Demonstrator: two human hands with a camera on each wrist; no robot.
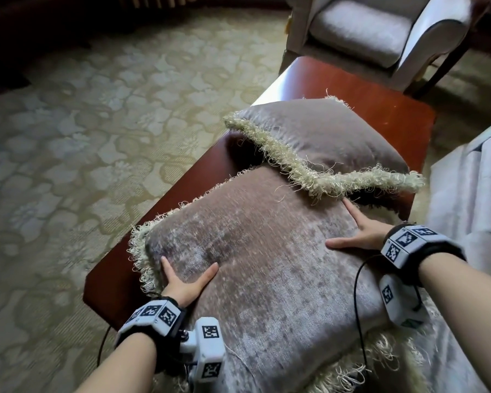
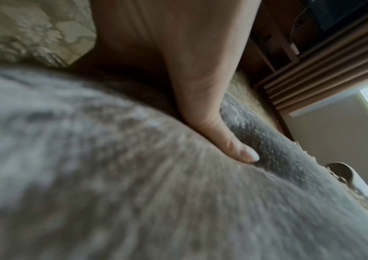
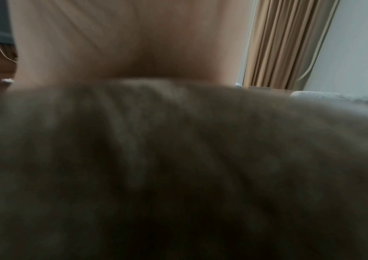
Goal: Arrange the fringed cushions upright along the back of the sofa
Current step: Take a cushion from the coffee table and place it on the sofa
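Note:
Two mauve velvet cushions with cream fringe lie on a red-brown wooden table [image 1: 352, 83]. The near cushion [image 1: 253, 265] reaches down to the bottom of the head view. The far cushion [image 1: 323, 137] rests partly over its far edge. My left hand [image 1: 186, 282] lies on the near cushion's left side, thumb and forefinger spread and straight. My right hand [image 1: 355, 234] lies on its right side, forefinger pointing under the far cushion's fringe. In the left wrist view my thumb [image 2: 223, 137] dents the cushion fabric [image 2: 134, 176]. The right wrist view shows only a blurred palm [image 3: 134, 44] on the cushion [image 3: 178, 158]; its fingers are hidden.
A pale armchair [image 1: 366, 32] stands beyond the table's far end. Pale upholstery [image 1: 471, 188] runs along the right edge. Patterned beige carpet [image 1: 97, 137] fills the left. Tan curtains [image 3: 278, 44] hang by a light wall.

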